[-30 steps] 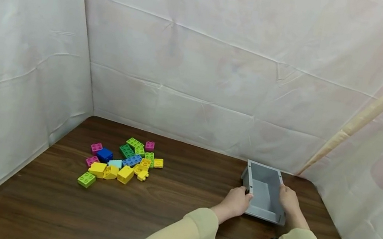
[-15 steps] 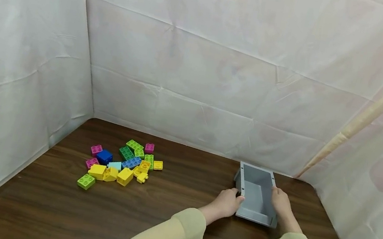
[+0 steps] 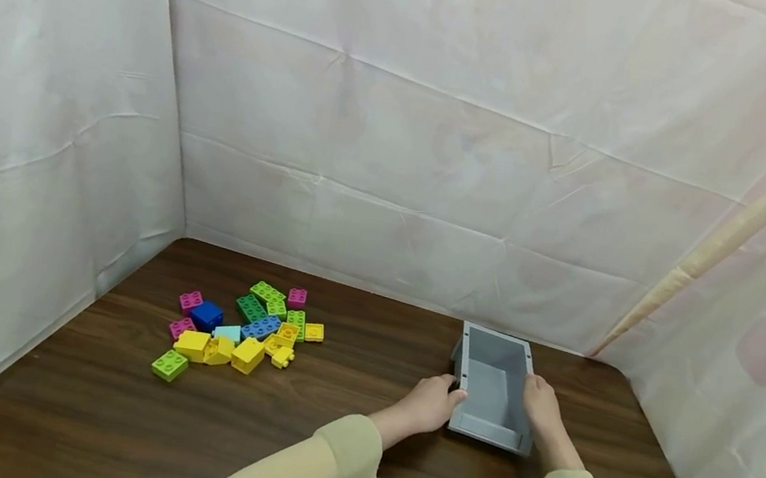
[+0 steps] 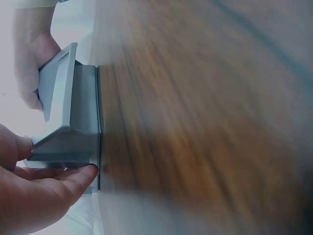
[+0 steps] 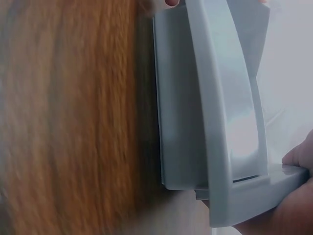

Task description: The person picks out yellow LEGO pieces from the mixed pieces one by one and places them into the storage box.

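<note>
A grey plastic bin (image 3: 489,432) with an open top stands on the right part of the table, nothing visible inside it. On its left side wall my left hand (image 3: 430,403) grips, thumb over the rim and fingers on the outside, as the left wrist view shows on the bin (image 4: 84,103). My right hand (image 3: 545,406) holds the opposite wall by the rim; in the right wrist view its thumb lies over the edge of the bin (image 5: 215,107). The right fingers are mostly hidden behind the wall.
Left of the bin, several toy building bricks lie loosely grouped, among them a yellow brick (image 3: 248,355), a dark blue brick (image 3: 207,316) and a lime green brick (image 3: 169,365). White cloth (image 3: 368,144) hangs around the dark wooden table (image 3: 94,419).
Both hands have moved left across the table with the bin between them, keeping their grip. The bricks have stayed where they were.
</note>
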{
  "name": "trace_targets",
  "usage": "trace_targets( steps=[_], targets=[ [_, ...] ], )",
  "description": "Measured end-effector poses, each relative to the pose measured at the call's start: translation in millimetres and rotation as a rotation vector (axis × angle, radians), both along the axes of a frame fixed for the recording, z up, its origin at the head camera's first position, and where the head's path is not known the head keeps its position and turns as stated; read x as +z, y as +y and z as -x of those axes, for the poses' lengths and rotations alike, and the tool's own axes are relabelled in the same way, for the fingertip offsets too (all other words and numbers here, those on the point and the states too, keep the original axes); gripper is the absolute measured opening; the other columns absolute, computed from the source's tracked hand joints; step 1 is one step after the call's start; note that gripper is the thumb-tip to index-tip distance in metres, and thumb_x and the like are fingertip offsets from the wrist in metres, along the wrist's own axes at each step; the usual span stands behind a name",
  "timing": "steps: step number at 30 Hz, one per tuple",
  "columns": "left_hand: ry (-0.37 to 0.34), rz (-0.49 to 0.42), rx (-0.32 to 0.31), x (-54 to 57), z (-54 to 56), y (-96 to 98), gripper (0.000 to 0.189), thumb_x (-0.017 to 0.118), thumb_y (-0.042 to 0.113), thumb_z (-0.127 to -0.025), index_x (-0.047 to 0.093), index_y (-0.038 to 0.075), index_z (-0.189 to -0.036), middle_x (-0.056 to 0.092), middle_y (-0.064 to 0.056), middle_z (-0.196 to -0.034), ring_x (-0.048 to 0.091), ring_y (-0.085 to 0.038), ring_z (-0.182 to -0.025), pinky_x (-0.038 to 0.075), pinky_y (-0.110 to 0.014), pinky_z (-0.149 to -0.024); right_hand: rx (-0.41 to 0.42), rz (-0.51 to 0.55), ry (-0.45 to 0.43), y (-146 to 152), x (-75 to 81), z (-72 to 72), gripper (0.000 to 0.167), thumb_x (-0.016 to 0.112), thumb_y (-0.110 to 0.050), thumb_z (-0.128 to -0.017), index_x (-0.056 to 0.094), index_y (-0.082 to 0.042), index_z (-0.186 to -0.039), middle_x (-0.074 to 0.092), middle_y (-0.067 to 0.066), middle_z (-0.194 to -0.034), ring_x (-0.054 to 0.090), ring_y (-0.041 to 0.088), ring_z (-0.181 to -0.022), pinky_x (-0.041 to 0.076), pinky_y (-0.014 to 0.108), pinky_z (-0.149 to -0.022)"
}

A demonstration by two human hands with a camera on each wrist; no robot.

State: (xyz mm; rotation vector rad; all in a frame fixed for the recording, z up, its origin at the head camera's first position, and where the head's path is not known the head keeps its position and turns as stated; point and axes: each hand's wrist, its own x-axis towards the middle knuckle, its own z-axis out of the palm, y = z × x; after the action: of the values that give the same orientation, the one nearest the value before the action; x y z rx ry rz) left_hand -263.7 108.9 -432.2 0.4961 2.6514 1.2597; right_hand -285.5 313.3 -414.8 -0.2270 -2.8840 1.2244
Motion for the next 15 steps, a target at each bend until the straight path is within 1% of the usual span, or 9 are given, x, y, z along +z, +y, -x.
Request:
trace_targets(
  steps=[2,8,12,15],
  targets=[
    [0.003,-0.001,-0.006,-0.8,-0.6,-4.1,0.050,0.044,0.031,-0.100,0.045,-0.004,-0.135,0.063,-0.014,-0.117,0.053,-0.025,-0.121,0.045,-0.039,-0.099,-0.003,-0.002,0.009,-3.9,-1.4,-0.8,0.056,0.012,-0.019,-0.101,0.028,0.023,-0.134,0.025,0.042,-0.139,0.023,0.052,-0.132,0.022,0.056,-0.110],
    [0.022,0.018,-0.025,1.4,-1.5,-15.2,0.050,0.043,0.030,-0.101,0.045,-0.006,-0.134,0.056,-0.019,-0.130,0.048,-0.032,-0.125,0.043,-0.043,-0.101,-0.010,0.009,0.031,-13.2,-3.2,-1.0,0.054,0.013,-0.018,-0.100,0.030,0.022,-0.134,0.028,0.040,-0.139,0.026,0.050,-0.132,0.023,0.055,-0.110],
    [0.021,0.026,-0.039,3.0,-1.7,-22.7,0.049,0.042,0.029,-0.101,0.045,-0.007,-0.134,0.054,-0.020,-0.131,0.047,-0.035,-0.125,0.042,-0.045,-0.101,-0.008,-0.002,0.043,-20.4,-2.9,-2.3,0.053,0.014,-0.017,-0.100,0.033,0.021,-0.132,0.031,0.040,-0.137,0.030,0.050,-0.130,0.025,0.055,-0.109],
    [0.017,0.025,-0.051,3.8,-0.6,-27.6,0.049,0.042,0.029,-0.101,0.044,-0.008,-0.134,0.054,-0.021,-0.131,0.047,-0.034,-0.125,0.042,-0.045,-0.101,-0.012,0.006,0.048,-24.8,-2.7,-2.0,0.053,0.014,-0.017,-0.100,0.033,0.021,-0.133,0.031,0.040,-0.137,0.030,0.050,-0.130,0.025,0.055,-0.109]
  ],
)
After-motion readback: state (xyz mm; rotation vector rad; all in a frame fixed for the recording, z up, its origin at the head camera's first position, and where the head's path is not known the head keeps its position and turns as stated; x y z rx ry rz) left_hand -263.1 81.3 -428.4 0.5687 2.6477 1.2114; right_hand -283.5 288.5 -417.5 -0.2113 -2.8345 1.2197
